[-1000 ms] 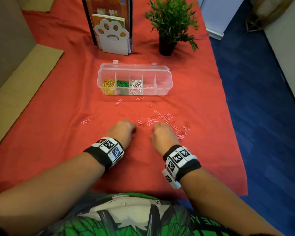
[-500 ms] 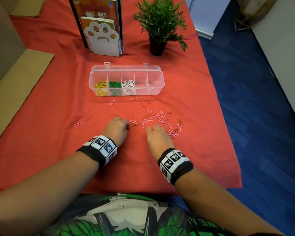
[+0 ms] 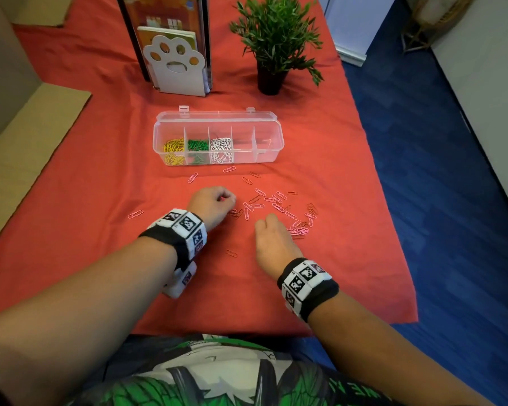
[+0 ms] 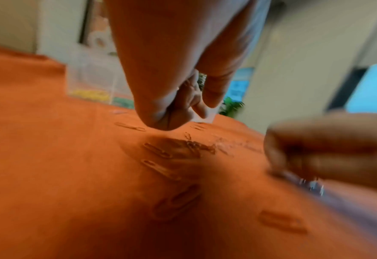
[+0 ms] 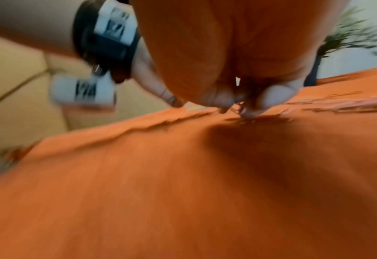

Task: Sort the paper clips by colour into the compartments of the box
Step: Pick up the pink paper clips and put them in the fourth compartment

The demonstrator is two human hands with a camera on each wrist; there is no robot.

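Note:
A clear box [image 3: 276, 148] with its lid open holds yellow clips [image 3: 173, 148], green clips [image 3: 198, 145] and white clips [image 3: 221, 148] in its three left compartments. Pink and red paper clips [image 3: 279, 197] lie scattered on the red cloth in front of it. My left hand [image 3: 225, 199] hangs just above the cloth at the left of the scatter, fingers curled into the palm [image 4: 199, 105], with a bit of red between thumb and forefinger. My right hand [image 3: 276, 222] is down on the scatter, and its fingertips [image 5: 225, 99] pinch thin clips.
Stray pink clips lie at the left [image 3: 135, 214] and near the box [image 3: 192, 177]; a red one [image 3: 231, 253] lies between my wrists. A paw-shaped bookend [image 3: 175, 67] and a potted plant [image 3: 272, 39] stand behind the box. The cloth's right edge drops to blue floor [image 3: 437, 200].
My left hand has lifted off the cloth, turned at the wrist and moved a little toward the box. My right hand has stayed on the clips.

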